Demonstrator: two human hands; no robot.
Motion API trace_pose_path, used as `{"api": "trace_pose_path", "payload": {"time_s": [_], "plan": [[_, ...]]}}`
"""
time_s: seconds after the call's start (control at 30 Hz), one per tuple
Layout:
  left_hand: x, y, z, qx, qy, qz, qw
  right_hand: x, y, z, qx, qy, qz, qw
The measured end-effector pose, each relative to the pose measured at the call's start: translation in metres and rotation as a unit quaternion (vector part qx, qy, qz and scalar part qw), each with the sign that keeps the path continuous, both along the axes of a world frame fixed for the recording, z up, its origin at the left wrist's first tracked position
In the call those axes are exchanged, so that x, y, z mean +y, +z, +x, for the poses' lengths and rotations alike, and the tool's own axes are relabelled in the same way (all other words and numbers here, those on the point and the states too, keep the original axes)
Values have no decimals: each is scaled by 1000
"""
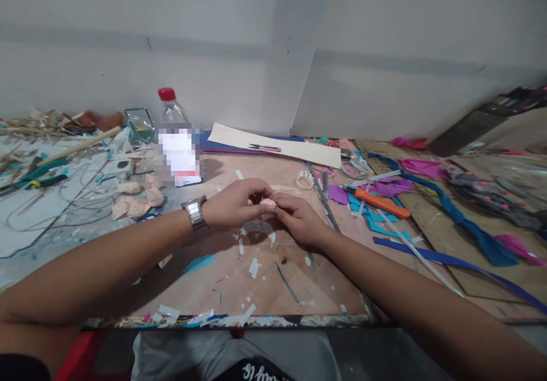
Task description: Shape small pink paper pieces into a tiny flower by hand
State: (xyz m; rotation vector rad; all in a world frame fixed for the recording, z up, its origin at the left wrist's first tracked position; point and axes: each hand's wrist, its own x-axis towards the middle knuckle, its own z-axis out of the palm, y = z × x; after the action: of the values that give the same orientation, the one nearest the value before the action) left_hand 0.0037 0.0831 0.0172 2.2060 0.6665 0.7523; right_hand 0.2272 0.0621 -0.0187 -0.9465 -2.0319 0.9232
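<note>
Over the middle of the table, my left hand [233,203] pinches a small pale pink ridged piece [268,202] between thumb and fingers. My right hand [304,220] meets it from the other side, its thumb and fingertips closed on the piece's right end. Fingers cover most of the piece, so its full shape is hidden. A metal-banded watch is on my left wrist. Just beyond my right hand lies a roll of pale tape [305,180]. White paper scraps [254,268] are scattered on the table below my hands.
Behind my hands stand a phone [182,156] and a red-capped bottle [173,107]. A pink-handled craft knife [265,148] rests on a cream strip [307,152]. Green-handled pliers [43,173] lie left; an orange cutter [382,203] and a blue strip [453,259] lie right.
</note>
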Motion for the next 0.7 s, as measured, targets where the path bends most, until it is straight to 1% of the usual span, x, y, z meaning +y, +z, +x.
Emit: {"api": "trace_pose_path", "payload": {"time_s": [0.1, 0.17, 0.27, 0.33, 0.4, 0.47, 0.57, 0.7], "plan": [[2, -2, -1, -10, 29, -6, 999, 1, -4, -1, -5, -2, -15, 1000], [3, -4, -1, -21, 49, -8, 999, -1, -7, -3, 0, -16, -25, 1000], [5, -5, -2, -26, 56, -8, 998, -4, -10, -5, 18, -28, -43, 999], [6, -5, -2, -24, 53, -19, 998, -4, -8, -8, 27, -31, -74, 996], [7, -2, -2, -26, 53, -28, 998, -1, -3, -13, 60, -21, -117, 991], [8, 1, -3, -38, 71, -34, 996, 6, 2, -19, 88, -13, -161, 983], [11, 7, -5, -57, 105, -62, 991, 20, 6, -31, 113, -36, -148, 982], [17, 10, -8, -69, 129, -68, 987, 30, 3, -42, 138, -42, -143, 979]]}}
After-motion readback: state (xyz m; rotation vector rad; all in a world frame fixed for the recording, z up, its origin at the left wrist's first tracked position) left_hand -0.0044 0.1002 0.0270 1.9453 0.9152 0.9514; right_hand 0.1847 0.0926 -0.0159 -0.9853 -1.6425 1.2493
